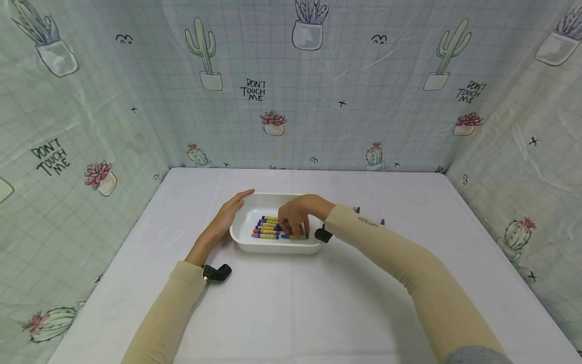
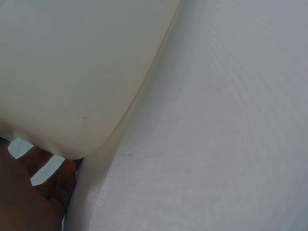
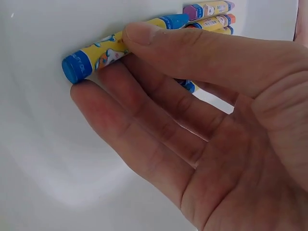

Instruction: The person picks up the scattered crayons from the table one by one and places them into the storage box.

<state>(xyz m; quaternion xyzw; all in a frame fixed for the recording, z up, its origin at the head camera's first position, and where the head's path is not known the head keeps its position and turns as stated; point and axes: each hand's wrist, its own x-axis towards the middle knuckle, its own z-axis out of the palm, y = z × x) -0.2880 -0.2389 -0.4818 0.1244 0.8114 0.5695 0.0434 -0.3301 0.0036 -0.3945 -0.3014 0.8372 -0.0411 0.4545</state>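
Note:
A white tray stands on the table. Inside it, several oil pastels in yellow printed wrappers lie side by side in a row. My right hand reaches into the tray's right half and pinches a blue oil pastel between thumb and fingers, low over the tray floor. The pastel's blue tip points toward the purple and orange pastels of the row. My left hand rests along the tray's left end with extended fingers; the left wrist view shows its fingers at the tray wall.
Beyond the right forearm, dark tips of small objects stick out on the white tablecloth; the sleeve hides the rest of them. A cactus-print cloth hangs behind the table and at both sides.

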